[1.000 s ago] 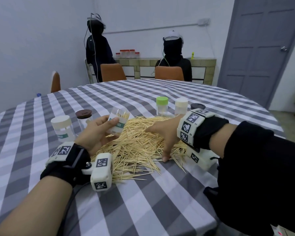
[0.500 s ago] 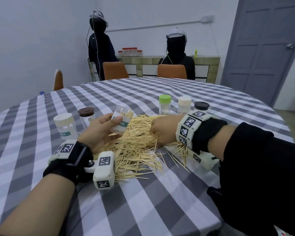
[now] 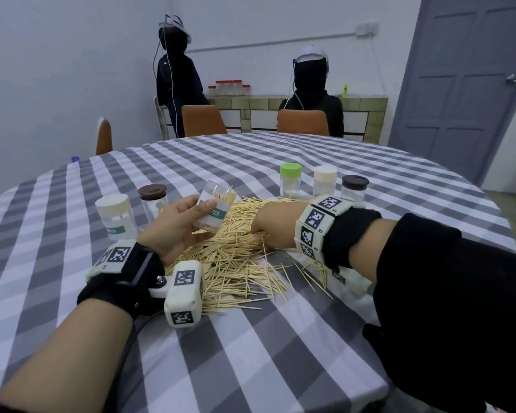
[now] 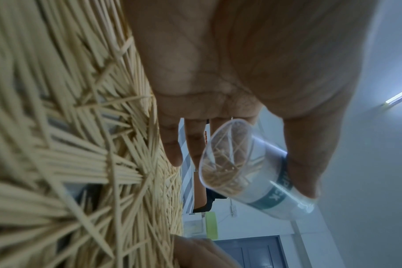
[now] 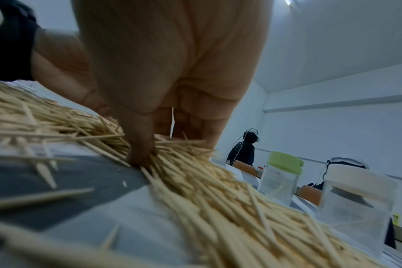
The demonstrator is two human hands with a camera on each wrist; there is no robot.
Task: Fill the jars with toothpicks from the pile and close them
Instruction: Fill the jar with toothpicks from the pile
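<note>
In my left hand (image 3: pixel 173 226) I grip an open clear jar (image 3: pixel 213 208) with a green label, tilted toward the pile and holding some toothpicks. The left wrist view looks at the jar (image 4: pixel 248 168) from its base, thumb on one side and fingers on the other. A big toothpick pile (image 3: pixel 236 257) lies on the checked tablecloth. My right hand (image 3: pixel 270 223) sits on the pile's right side, its fingers curled down into the sticks. In the right wrist view its thumb (image 5: pixel 140 150) and bent fingers pinch a bunch of toothpicks (image 5: pixel 172 150).
Closed jars stand left of the pile, one cream-lidded (image 3: pixel 115 216) and one brown-lidded (image 3: pixel 153 196). Behind it stand green-lidded (image 3: pixel 290 180), cream-lidded (image 3: pixel 325 181) and dark-lidded (image 3: pixel 354 187) jars. Loose toothpicks (image 3: pixel 307 272) lie scattered at the front right. Two people are behind the table's far side.
My right hand has pulled back from the pile's front edge into its middle and curled its fingers into the sticks, scattering some. The left hand still holds the jar in place.
</note>
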